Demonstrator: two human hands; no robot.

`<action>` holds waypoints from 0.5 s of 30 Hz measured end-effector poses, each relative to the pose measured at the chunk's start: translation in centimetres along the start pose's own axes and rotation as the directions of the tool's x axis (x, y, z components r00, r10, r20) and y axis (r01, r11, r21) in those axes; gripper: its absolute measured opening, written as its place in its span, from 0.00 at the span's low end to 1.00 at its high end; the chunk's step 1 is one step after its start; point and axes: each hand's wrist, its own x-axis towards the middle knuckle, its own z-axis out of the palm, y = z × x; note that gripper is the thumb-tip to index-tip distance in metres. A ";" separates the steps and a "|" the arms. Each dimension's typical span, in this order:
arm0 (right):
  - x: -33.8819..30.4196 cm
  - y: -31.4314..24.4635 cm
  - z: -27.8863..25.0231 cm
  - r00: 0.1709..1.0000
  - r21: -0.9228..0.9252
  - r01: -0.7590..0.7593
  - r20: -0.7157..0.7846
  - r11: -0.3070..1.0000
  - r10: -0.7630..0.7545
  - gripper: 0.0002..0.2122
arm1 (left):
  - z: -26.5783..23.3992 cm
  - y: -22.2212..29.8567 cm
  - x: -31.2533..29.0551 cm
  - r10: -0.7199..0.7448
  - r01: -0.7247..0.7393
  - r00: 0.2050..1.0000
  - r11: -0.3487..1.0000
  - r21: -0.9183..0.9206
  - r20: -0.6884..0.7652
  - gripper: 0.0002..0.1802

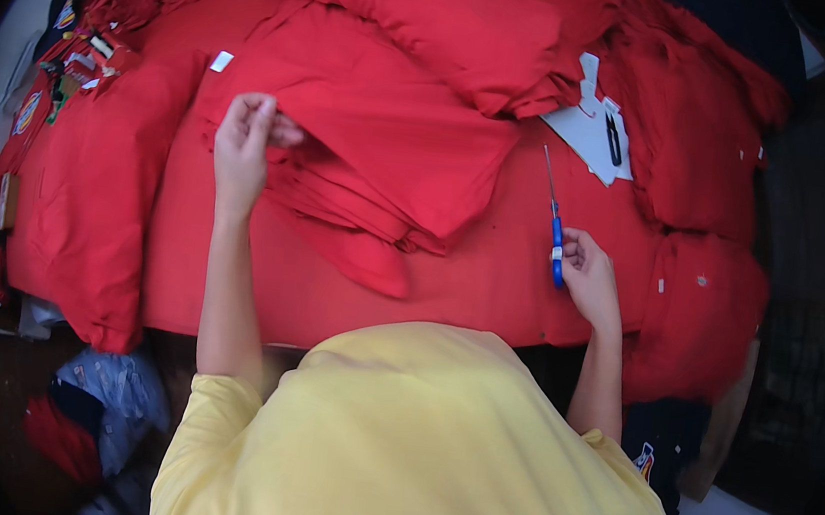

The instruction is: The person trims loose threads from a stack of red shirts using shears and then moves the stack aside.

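Over red cloth [397, 120], curled left hand [251, 130]

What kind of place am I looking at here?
Probably a garment workshop: red cloth lies in folded piles, the right hand has blue scissors, and black snips lie nearby on white sheets.

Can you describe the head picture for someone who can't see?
Someone in a yellow shirt holds blue-handled scissors in the right hand, with the left hand at the edge of red cloth. Red fabric heaps surround it, and black snips lie on white card.
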 end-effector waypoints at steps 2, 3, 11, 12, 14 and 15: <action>-0.1 -0.7 1.2 0.996 0.293 0.031 0.068 0.956 -0.053 0.18 | -1.0 -0.3 2.4 0.009 -0.017 0.998 0.994 -0.112 -0.070 0.10; -0.1 -1.2 2.0 0.992 0.413 0.046 0.087 0.910 -0.089 0.18 | -1.3 -0.5 3.6 0.014 -0.031 0.995 0.985 -0.169 -0.103 0.12; -0.8 -4.4 6.7 0.927 0.611 0.025 0.282 0.791 -0.248 0.20 | -0.1 -0.1 4.7 0.136 -0.132 0.990 0.805 0.578 0.038 0.27; -0.8 -4.5 6.9 0.919 0.595 0.032 0.298 0.803 -0.258 0.20 | 0.1 0.6 3.5 0.101 -0.094 0.995 0.743 0.662 0.027 0.23; -0.7 -4.0 7.3 0.911 0.635 0.014 0.310 0.772 -0.272 0.22 | 2.0 2.0 0.8 -0.202 0.143 0.979 0.659 0.738 -0.009 0.26; -0.8 -4.2 7.6 0.904 0.657 0.010 0.317 0.754 -0.287 0.21 | 2.3 0.8 -0.7 -0.159 0.032 0.983 0.632 0.775 0.088 0.29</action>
